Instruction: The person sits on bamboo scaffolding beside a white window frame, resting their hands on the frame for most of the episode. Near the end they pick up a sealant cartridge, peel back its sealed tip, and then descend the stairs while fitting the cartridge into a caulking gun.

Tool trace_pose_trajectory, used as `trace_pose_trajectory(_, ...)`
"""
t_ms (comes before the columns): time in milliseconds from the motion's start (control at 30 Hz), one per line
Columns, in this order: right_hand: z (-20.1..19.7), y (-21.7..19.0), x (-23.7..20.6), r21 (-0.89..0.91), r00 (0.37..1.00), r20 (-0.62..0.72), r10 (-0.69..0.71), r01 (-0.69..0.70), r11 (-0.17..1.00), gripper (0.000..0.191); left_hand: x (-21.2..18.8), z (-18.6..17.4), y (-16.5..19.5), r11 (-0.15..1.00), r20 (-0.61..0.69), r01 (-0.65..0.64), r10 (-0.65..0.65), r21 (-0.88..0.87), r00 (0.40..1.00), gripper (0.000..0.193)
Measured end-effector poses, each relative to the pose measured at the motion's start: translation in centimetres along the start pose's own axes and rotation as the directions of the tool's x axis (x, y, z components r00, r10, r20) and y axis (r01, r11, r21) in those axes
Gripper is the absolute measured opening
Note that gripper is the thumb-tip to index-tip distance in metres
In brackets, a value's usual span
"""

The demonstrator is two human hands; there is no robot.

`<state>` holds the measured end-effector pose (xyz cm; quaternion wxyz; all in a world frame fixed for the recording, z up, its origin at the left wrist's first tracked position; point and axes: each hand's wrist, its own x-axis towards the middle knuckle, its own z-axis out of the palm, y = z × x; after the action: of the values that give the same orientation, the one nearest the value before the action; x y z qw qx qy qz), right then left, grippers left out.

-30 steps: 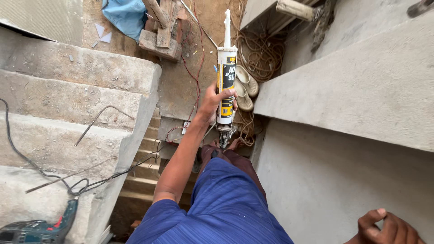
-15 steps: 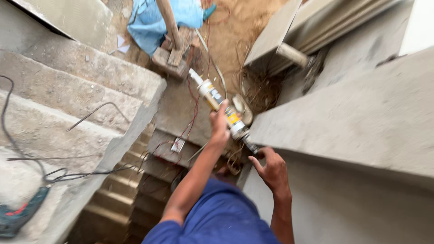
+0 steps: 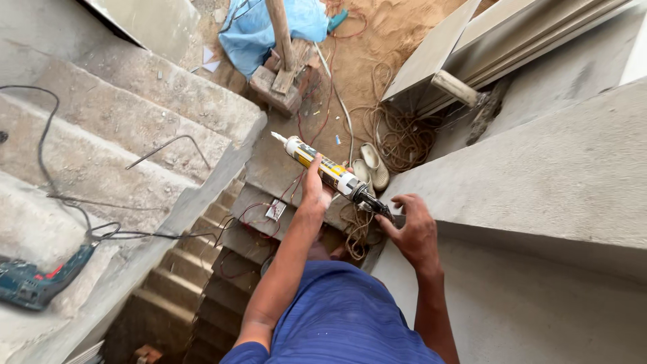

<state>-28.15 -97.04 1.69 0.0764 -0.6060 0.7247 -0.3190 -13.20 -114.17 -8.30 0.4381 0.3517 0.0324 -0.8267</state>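
A caulking gun (image 3: 330,172) with a white and yellow sealant cartridge lies tilted, its nozzle pointing to the upper left. My left hand (image 3: 314,187) is wrapped around the middle of the cartridge. My right hand (image 3: 412,229) grips the black rear end of the gun, next to the edge of a grey concrete ledge (image 3: 539,175). Both arms reach out from my blue shirt (image 3: 337,317) at the bottom of the view.
Rough concrete steps (image 3: 135,135) rise at the left, with a blue-green power drill (image 3: 34,283) and its black cable on them. Below lie a dark stairwell (image 3: 195,296), a pair of sandals (image 3: 374,165), coiled rope (image 3: 401,135), a blue tarp (image 3: 263,27) and a wooden post (image 3: 280,40).
The caulking gun has swung from upright to tilted, nozzle to the upper left. My right hand has come up from the lower right and taken hold of the gun's rear end.
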Motion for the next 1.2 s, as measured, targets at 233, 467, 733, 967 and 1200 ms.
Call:
trace_pose_trajectory(233,2.7,-1.3,-0.9,0.201,0.977,-0.097,0.188,-0.166,0.965,0.049,-0.4,1.5,1.8,0.988,0.199,-0.083,0.056,0.13,0.978,0.059)
trace_pose_trajectory(467,3.3,-2.3,-1.5,0.268,0.939,-0.097,0.331,-0.295,0.917,0.032,-4.2,0.3,-2.5,0.802,0.661,-0.271,-0.195,0.533,0.724,0.084)
trace_pose_trajectory(733,3.0,-2.7,-1.4,0.077,0.997,-0.078,0.016,-0.01,0.997,0.045,-4.6,-2.0,-5.8,0.903,0.546,0.181,-0.384,0.389,0.744,0.074)
trace_pose_trajectory(967,2.4,-1.9,-2.5,0.044,0.92,0.226,0.32,-0.338,0.94,0.051,-4.5,-2.2,-5.4,0.833,0.462,0.03,-0.336,0.552,0.821,0.081)
trace_pose_trajectory(1200,1.9,-2.3,-3.2,0.032,0.986,0.113,-0.123,0.12,0.992,0.042,-4.2,-1.6,-4.0,0.854,0.508,0.089,-0.385,0.512,0.771,0.067)
